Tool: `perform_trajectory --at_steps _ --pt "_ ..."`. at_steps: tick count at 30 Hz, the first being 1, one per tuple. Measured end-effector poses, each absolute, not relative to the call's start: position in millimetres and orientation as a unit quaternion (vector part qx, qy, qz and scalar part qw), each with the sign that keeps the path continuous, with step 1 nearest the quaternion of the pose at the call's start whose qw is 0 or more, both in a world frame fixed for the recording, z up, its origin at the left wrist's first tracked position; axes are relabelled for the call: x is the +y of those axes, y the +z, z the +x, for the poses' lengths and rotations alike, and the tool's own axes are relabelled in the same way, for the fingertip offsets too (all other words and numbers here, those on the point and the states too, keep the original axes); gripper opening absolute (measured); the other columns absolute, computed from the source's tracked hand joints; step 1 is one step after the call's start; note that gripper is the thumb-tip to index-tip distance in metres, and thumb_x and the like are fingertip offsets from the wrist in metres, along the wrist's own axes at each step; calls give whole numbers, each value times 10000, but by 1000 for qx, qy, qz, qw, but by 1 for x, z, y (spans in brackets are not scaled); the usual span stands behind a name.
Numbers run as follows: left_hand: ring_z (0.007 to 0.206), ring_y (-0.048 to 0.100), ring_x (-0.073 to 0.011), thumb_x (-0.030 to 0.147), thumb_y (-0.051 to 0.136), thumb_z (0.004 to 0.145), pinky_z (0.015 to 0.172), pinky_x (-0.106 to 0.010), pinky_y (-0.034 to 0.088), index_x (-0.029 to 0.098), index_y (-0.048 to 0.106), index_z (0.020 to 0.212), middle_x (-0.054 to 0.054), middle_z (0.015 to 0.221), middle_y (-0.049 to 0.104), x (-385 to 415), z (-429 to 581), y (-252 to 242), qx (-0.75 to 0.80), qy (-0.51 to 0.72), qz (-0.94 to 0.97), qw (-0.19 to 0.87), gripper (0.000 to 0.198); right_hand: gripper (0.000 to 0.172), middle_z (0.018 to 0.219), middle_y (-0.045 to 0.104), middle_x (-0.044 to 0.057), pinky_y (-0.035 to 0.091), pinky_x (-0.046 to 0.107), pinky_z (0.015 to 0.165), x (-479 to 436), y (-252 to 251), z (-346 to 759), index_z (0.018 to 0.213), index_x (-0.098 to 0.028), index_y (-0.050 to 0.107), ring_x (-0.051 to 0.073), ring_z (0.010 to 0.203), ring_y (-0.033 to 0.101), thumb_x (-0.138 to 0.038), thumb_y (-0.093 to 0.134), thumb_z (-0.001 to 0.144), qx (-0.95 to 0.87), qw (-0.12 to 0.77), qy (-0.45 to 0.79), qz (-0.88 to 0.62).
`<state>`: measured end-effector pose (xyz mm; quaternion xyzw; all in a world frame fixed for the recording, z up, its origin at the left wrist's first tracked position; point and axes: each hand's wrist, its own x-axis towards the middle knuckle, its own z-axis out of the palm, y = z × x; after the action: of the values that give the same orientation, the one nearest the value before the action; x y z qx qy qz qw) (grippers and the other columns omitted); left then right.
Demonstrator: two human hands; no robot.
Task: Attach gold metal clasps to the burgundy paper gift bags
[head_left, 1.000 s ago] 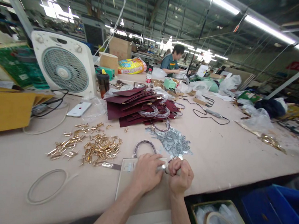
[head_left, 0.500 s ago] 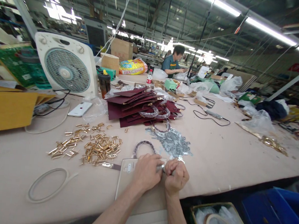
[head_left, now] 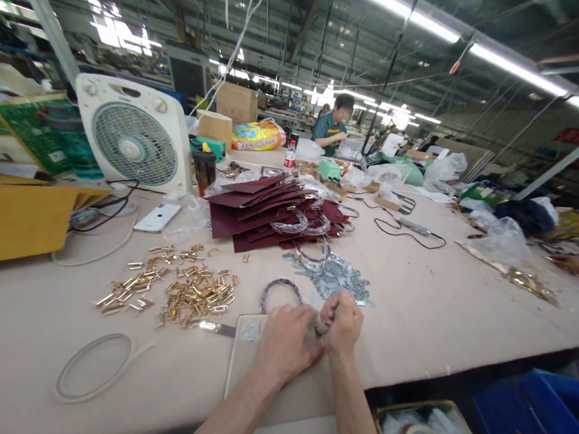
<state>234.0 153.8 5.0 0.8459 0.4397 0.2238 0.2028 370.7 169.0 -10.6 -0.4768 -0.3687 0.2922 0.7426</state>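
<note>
Two hands work here, the left hand [head_left: 287,340] and the right hand [head_left: 344,321], with one small grey piece [head_left: 321,327] in the right fist. One pale board [head_left: 245,367] lies under them. Just beyond them lie one beaded ring [head_left: 280,290] and one heap of silver bits [head_left: 332,280]. To their left are gold clips [head_left: 188,292], too many to count, one blade [head_left: 216,328] and one white loop [head_left: 92,366]. Farther off are one stack of maroon sheets [head_left: 265,208], one fan [head_left: 132,141], one phone [head_left: 158,217], one bottle [head_left: 289,155] and one seated person [head_left: 333,123]. Down to their right sits one blue crate [head_left: 544,424].
</note>
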Motion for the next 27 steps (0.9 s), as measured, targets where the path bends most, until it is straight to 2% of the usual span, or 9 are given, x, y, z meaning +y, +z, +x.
perform_trajectory --at_steps 4,8,12,19,22,25,27 --pt "1161 594 -302 513 795 804 1011 -480 433 297 644 1292 -25 1344 683 152 235 1 443 221 849 184 555 442 485 392 -99 254 192 367 180 -2 382 670 -219 458 64 370 306 -524 589 961 -285 787 340 -429" --pt "1127 607 -304 515 804 798 978 -487 442 282 670 1232 -26 1303 702 152 237 1 446 212 852 176 511 476 458 368 -110 239 185 347 196 -2 380 656 -224 446 58 349 284 -588 611 916 -313 728 402 -460" --pt "1102 612 -309 494 794 808 957 -492 445 269 681 1198 -30 1264 717 153 238 2 450 213 851 169 464 482 438 348 -113 234 197 341 200 -3 375 635 -233 441 67 340 268 -599 562 924 -339 700 406 -481" --pt "1056 609 -318 435 772 812 919 -495 443 262 683 1209 -43 1230 733 155 241 1 461 213 844 170 442 489 464 447 -55 324 234 429 189 -2 370 549 -204 506 95 423 393 -476 590 947 -475 618 337 -528" --pt "1067 608 -315 450 773 815 922 -491 444 274 679 1211 -36 1215 733 154 241 1 458 215 845 171 444 484 466 420 -64 300 237 419 183 3 372 579 -211 497 95 411 365 -486 558 973 -453 648 341 -508" --pt "1067 611 -309 491 797 793 935 -480 444 274 683 1160 -39 1222 724 153 241 1 458 212 846 171 441 468 471 385 -74 257 235 397 173 13 374 601 -224 472 90 390 312 -479 552 986 -423 723 351 -419" --pt "1070 611 -309 526 809 774 945 -468 443 270 680 1137 -49 1228 717 153 241 2 459 213 845 170 463 457 480 378 -72 274 239 404 166 16 374 608 -231 462 96 397 319 -468 542 991 -426 759 339 -357"
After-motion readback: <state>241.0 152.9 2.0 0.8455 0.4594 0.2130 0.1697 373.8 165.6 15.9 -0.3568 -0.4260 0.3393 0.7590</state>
